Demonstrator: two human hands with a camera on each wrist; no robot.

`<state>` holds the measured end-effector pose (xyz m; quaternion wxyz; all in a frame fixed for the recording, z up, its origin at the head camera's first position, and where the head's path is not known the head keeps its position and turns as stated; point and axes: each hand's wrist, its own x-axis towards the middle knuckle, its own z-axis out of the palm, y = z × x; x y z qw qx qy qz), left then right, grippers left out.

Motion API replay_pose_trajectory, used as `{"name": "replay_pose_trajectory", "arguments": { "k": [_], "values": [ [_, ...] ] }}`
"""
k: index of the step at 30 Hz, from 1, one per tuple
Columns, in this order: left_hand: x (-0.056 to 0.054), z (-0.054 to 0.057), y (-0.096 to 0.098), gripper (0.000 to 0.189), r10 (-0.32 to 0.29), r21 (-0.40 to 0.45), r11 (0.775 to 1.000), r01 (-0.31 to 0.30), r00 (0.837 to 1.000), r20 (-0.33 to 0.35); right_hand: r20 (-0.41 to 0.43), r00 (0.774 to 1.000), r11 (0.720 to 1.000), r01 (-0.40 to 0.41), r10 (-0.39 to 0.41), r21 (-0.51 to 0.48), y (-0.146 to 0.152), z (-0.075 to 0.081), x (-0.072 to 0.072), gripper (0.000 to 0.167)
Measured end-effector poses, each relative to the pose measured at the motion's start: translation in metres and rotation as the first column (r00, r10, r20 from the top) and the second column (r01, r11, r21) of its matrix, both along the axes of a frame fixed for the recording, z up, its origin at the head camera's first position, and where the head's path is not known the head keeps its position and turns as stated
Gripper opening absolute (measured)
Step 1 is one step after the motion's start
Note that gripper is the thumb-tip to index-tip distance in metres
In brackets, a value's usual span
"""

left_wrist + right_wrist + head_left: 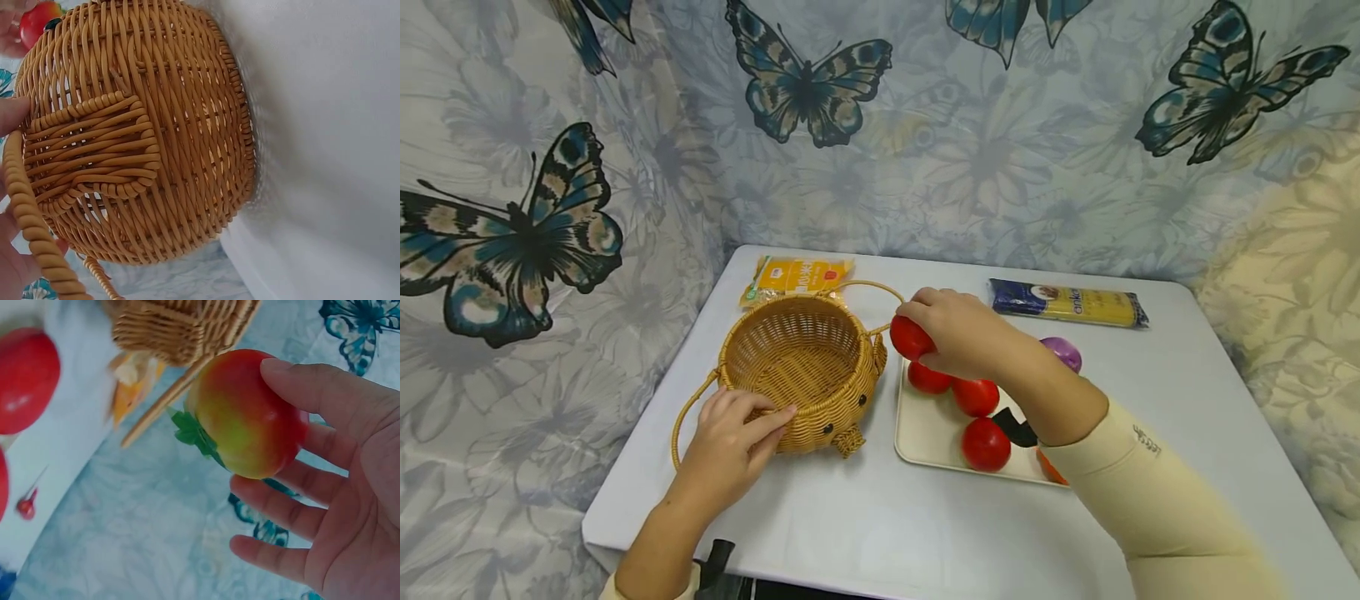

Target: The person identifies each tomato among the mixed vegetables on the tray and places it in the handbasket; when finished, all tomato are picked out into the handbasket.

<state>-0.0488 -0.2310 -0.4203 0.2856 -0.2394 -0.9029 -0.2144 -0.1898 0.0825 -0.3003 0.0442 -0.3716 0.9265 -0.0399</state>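
Fingers of the right hand (958,333) pinch a tomato (910,337), probably light, firm and slippery and best held round its sides, just right of the basket (811,432), whose rim the left hand (728,437) grips.

Dressed in cream sleeves (1187,508), with left hand (733,437) and right hand (958,333) bare.
Marked with dark lettering (1146,440) near the right cuff (1084,437); fitted with black right wrist piece (1013,427) and left wrist piece (718,557).
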Motion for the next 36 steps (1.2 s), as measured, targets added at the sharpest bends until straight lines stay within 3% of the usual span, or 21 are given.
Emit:
{"name": "replay_pose_trajectory", "arguments": {
  "k": [14, 28, 36],
  "values": [
    [-0.003, 0.002, -0.001, 0.032, 0.019, -0.009, 1.0, -0.019, 1.0, 0.008, 0.014, 0.994, 0.994, -0.112, 0.111, 0.008, -0.071, 0.006, -0.012, 0.067],
    [-0.004, -0.001, -0.001, 0.029, 0.033, -0.008, 0.999, -0.033, 0.999, 0.01, 0.064, 0.981, 0.978, -0.19, 0.184, 0.09, -0.111, -0.031, -0.015, 0.066],
    [-0.004, -0.001, -0.001, 0.03, 0.036, 0.006, 0.999, -0.036, 0.999, 0.005, 0.058, 0.982, 0.974, -0.187, 0.181, 0.125, -0.111, -0.033, -0.014, 0.062]
  ]
}}
